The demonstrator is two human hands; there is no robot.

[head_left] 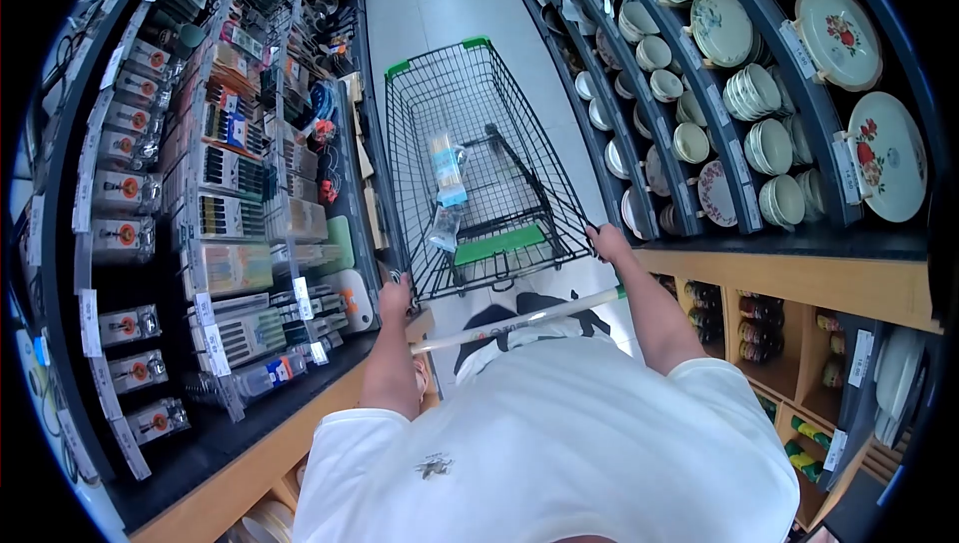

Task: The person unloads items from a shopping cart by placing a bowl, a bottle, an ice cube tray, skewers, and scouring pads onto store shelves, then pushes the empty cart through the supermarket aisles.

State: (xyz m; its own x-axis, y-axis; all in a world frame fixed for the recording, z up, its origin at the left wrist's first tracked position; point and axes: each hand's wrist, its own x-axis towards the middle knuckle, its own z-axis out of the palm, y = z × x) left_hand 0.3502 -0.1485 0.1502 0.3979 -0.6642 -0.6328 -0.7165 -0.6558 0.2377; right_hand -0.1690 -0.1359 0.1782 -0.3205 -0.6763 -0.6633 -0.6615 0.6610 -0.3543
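Upper garment: plain white shirt (589,443), short loose sleeves ending above the elbows. Marking: one small, dark grey-brown emblem (434,466) on the left chest; detail too small to read. Left hand (395,295) and right hand (607,241): ungloved. Footwear: not clearly distinguishable.

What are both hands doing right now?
Left hand: at the near corner of the shopping cart; grip cannot be told.
Right hand: closed on the shopping cart's rim.
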